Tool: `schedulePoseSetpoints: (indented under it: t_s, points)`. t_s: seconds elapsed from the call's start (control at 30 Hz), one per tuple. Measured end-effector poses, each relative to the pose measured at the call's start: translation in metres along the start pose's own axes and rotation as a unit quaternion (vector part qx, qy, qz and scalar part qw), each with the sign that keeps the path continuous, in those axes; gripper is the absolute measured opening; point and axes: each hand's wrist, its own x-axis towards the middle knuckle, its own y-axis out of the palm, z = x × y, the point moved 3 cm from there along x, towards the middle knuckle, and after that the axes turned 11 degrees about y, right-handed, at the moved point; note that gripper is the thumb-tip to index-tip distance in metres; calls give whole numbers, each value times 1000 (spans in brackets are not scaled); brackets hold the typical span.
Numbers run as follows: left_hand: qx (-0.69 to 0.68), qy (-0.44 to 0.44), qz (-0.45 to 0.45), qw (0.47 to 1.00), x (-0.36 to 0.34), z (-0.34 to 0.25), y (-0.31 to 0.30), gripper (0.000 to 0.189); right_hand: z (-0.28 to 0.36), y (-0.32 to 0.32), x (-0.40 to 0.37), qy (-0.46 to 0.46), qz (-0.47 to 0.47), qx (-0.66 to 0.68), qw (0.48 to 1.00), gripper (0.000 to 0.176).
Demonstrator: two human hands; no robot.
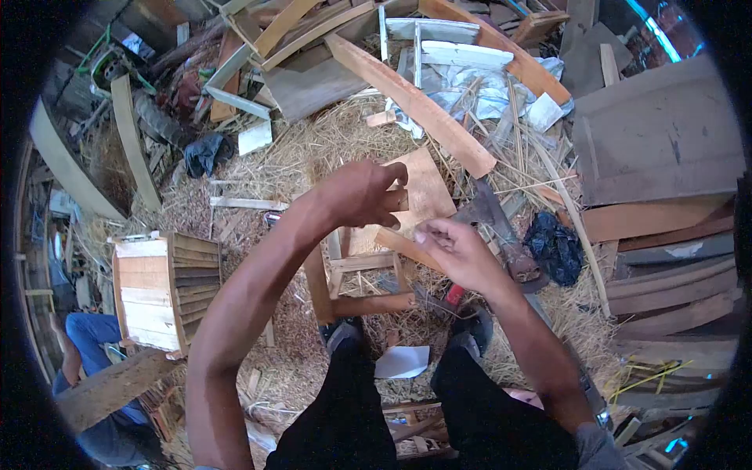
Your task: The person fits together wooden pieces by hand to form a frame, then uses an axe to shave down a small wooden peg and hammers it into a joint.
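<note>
My left hand (362, 193) reaches in from the left, its fingers curled round a short piece of wood (397, 200). To its right my right hand (460, 252) has thumb and fingertips pinched together; what they hold, if anything, is too small to make out. A wooden strip (409, 248) runs from below the left fingers toward my right palm, which hides its far end. Under both hands lies a light wooden board (427, 182). Between there and my feet stands a small wooden frame (374, 304), partly behind my left forearm.
A red-handled tool (455, 294) lies by my right foot, near a white sheet (402, 363). At left stands a slatted wooden crate (146, 290), with another person's blue-clad leg (92, 338) beyond. Long planks (415, 102) and a black plastic bag (553, 248) lie around on straw.
</note>
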Motion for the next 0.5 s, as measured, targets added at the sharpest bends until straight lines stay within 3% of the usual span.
schedulePoseSetpoints:
  t_s: [0.07,0.13,0.23,0.37,0.43,0.5]
  points:
    - [-11,9,48,999,-1,-8,-8,63,17,5,-7,-23,-4,-52,998,39]
    - [-95,-38,69,992,-2,-9,-12,63,22,6,-10,-81,17,-128,988,41]
    - [-221,-69,87,969,-7,-1,-15,63,4,12,-4,-147,-138,-180,963,45]
    - [-413,-64,56,907,-19,16,-6,58,11,13,4,-120,-64,64,989,46]
    - [-398,-64,56,914,-21,12,-8,55,16,17,5,-107,-25,145,983,44]
    - [-418,-98,55,901,-24,6,-6,56,19,18,2,-137,-27,127,982,43]
